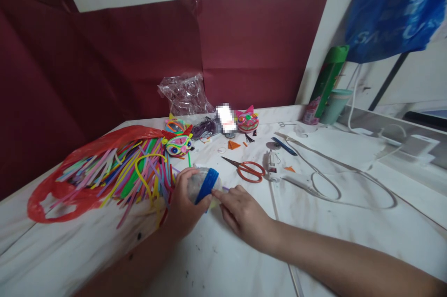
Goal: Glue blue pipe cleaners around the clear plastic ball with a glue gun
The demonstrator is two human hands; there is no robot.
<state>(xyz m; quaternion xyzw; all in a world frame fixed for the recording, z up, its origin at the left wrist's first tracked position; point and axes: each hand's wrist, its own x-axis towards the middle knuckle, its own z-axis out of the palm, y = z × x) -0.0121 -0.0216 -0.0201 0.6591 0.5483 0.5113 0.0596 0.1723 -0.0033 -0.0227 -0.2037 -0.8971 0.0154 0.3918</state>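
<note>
A round, pale, translucent object (196,182) with a band of blue strips (208,185) across it is held in my left hand (185,206), thumb below and fingers round its left side. My right hand (240,213) touches the lower right edge of the blue strips with its index finger; the other fingers are curled, and whether they pinch anything is hidden. Behind the round object sits a decorated animal face (179,145) with blue eyes. Orange-handled scissors (250,172) lie to the right, blades pointing left.
Colourful pipe cleaners (132,171) spill from a red plastic bag (45,199) at left. A white glue gun (274,166) and its looping cable lie right. Behind stand a pink cat face (247,121), crumpled clear plastic (185,94) and a green can (326,83).
</note>
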